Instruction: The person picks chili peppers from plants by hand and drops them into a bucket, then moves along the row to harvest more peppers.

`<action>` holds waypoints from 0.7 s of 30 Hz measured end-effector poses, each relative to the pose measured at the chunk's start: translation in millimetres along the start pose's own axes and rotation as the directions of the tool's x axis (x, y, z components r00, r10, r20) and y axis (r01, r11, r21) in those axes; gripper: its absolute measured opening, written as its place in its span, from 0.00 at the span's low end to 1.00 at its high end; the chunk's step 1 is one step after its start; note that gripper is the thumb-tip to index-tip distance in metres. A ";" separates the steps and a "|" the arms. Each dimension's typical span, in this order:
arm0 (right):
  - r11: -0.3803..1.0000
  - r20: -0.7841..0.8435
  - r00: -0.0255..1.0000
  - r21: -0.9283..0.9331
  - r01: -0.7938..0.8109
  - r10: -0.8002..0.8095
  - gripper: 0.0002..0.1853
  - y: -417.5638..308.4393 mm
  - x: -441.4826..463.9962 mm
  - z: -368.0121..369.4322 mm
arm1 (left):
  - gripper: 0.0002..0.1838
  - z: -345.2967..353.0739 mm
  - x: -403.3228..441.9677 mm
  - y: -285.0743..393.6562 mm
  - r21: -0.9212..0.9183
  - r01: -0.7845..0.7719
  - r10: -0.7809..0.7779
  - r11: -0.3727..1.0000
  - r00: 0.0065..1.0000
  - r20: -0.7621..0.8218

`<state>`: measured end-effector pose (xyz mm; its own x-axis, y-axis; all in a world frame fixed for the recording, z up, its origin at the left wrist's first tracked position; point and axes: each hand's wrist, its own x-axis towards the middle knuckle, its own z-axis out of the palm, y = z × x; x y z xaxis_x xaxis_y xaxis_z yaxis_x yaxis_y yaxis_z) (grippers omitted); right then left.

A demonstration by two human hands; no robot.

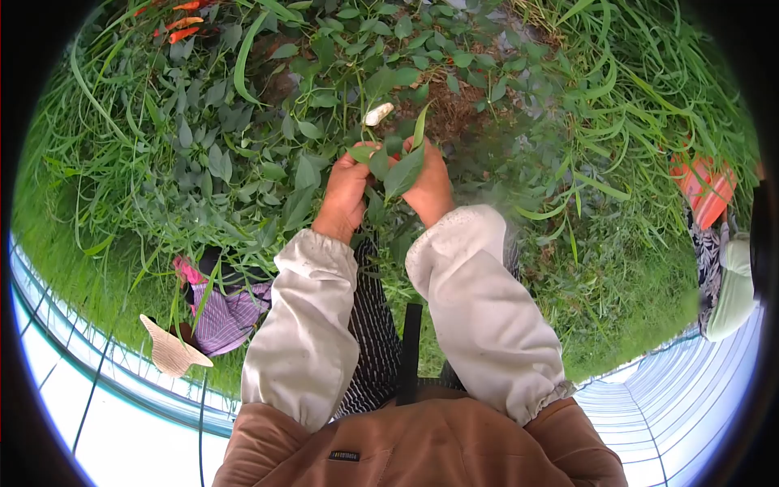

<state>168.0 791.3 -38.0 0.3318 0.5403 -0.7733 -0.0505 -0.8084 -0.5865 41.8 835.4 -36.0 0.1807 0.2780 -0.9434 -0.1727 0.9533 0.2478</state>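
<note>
My left hand (344, 191) is closed, its thumb and fingers pinching part of a leafy green plant stem (378, 162). Close beside it, my right hand (430, 185) is also closed around the same foliage; a broad green leaf (403, 172) covers some of its fingers. The exact grip point is hidden by leaves. Just above both hands lies a short whitish piece (378, 114) among the stems; its kind is unclear. Orange-red peppers (183, 35) show among the leaves at the upper left.
Low leafy plants and long grass (633, 89) surround me. At left is a person in a purple striped garment (231, 315) with a straw hat (172, 347). Another person in pale sleeves (730, 284) is at far right, near an orange-red container (704, 191). Greenhouse sheeting (641, 414) arches behind.
</note>
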 end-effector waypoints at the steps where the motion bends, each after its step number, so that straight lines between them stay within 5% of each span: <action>1: 0.983 -0.034 0.993 -0.147 0.108 -0.114 0.26 -3.1 -0.1 0.5 | 0.08 -2.0 0.9 -1.2 -0.004 0.003 -0.003 1.000 1.000 0.007; 2: 0.998 0.014 0.999 0.049 0.036 -0.037 0.22 -5.7 -3.1 0.2 | 0.09 -4.2 1.8 -2.1 0.007 -0.005 0.005 1.000 1.000 0.001; 5: 0.975 0.045 0.998 0.221 0.027 -0.038 0.18 -8.5 -7.6 7.3 | 0.10 1.4 -5.8 1.6 0.032 -0.030 0.030 0.999 0.999 -0.013; 10: 0.972 -0.172 0.957 -0.001 0.236 -0.233 0.09 -19.7 -39.1 9.9 | 0.11 5.2 -8.4 5.7 -0.110 0.044 -0.046 0.993 0.999 -0.013; 15: 0.962 -0.185 0.948 0.037 0.270 -0.259 0.08 -34.5 -45.0 12.9 | 0.11 18.1 -20.7 24.8 -0.198 0.060 -0.046 0.978 0.996 0.072; 21: 0.892 -0.136 0.898 -0.246 0.378 -0.418 0.05 -53.9 -46.0 14.6 | 0.10 7.2 -10.2 32.8 -0.281 0.153 -0.097 0.947 0.974 0.203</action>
<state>141.7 813.5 25.7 0.4472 0.7914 -0.4167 0.3121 -0.5747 -0.7565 41.3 864.6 -16.7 0.3895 0.2026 -0.8985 -0.4083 0.9124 0.0288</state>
